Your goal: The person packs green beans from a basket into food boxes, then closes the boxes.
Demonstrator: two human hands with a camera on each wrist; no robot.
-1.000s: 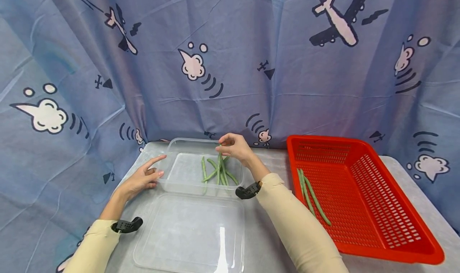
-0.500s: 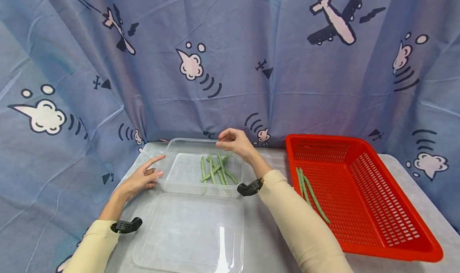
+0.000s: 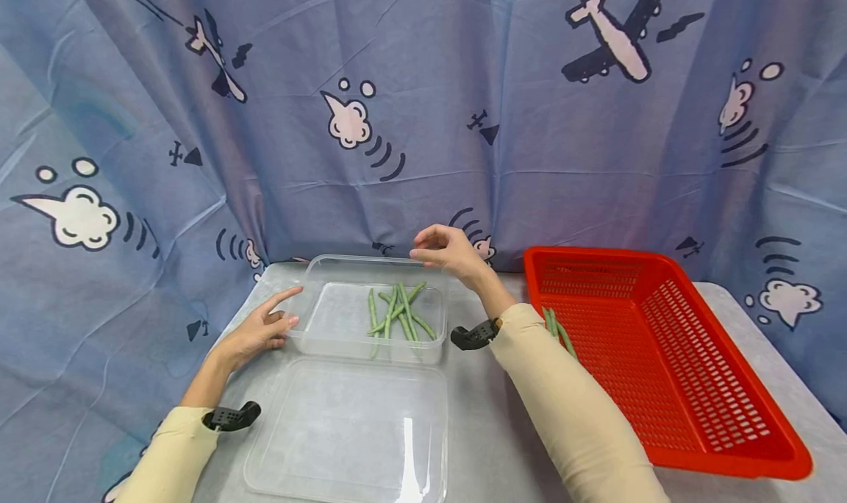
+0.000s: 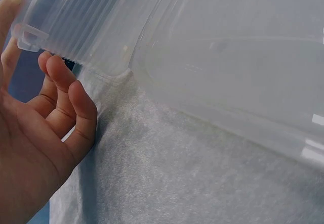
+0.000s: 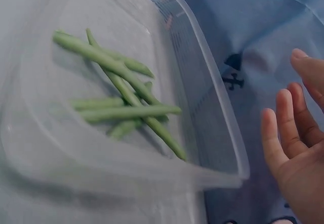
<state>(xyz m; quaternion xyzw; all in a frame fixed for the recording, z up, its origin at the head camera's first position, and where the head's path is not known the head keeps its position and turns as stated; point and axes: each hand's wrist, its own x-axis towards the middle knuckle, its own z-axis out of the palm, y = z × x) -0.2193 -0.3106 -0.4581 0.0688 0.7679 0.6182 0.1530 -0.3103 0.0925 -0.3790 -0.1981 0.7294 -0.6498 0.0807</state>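
Observation:
Several green beans (image 3: 400, 313) lie crossed over one another in a clear plastic container (image 3: 370, 341); the right wrist view shows these beans (image 5: 131, 113) close up. My right hand (image 3: 453, 255) is raised over the container's far right corner, holding nothing. In the right wrist view this hand (image 5: 298, 143) is outside the container wall, with its fingers loosely bent. At the container's left side, my left hand (image 3: 261, 332) has its fingers spread. The left wrist view shows the fingertips of the left hand (image 4: 55, 113) against the container's end wall, near a clip.
A flat clear lid (image 3: 347, 429) lies in front of the container. To the right stands a red perforated basket (image 3: 662, 326) with a few green beans (image 3: 559, 330) at its left side, partly hidden by my right sleeve. A patterned blue curtain (image 3: 423, 157) hangs behind the table.
My right hand has let go of a green bean, which now lies with the others in the container. The hand has then moved up and right. My left hand stays in place.

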